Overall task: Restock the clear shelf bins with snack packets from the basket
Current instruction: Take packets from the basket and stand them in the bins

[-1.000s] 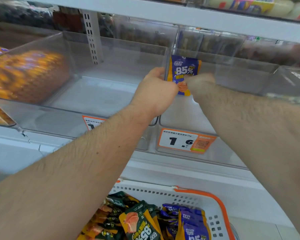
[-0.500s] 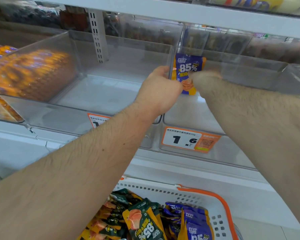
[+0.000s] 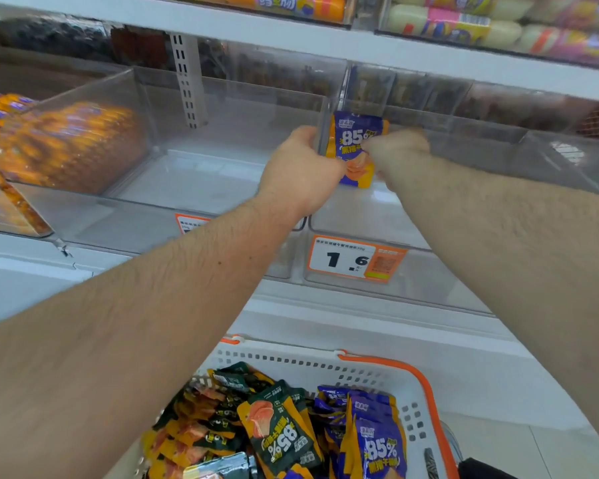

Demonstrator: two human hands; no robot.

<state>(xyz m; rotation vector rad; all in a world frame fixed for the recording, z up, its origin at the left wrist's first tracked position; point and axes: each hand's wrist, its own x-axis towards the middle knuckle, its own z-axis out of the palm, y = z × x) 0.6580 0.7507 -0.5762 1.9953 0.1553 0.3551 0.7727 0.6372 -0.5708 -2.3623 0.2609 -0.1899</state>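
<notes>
Both bare forearms reach up and forward, converging toward the middle of the view; the left arm runs in from the lower left corner, the right from the right edge. The left hand (image 3: 300,169) shows its back to the camera, fingers curled away out of sight – what they close on cannot be told. The right hand (image 3: 396,152) sits just beside it, knuckles up, fingers bent inward in a pinch; the two hands lie close but apart.
</notes>
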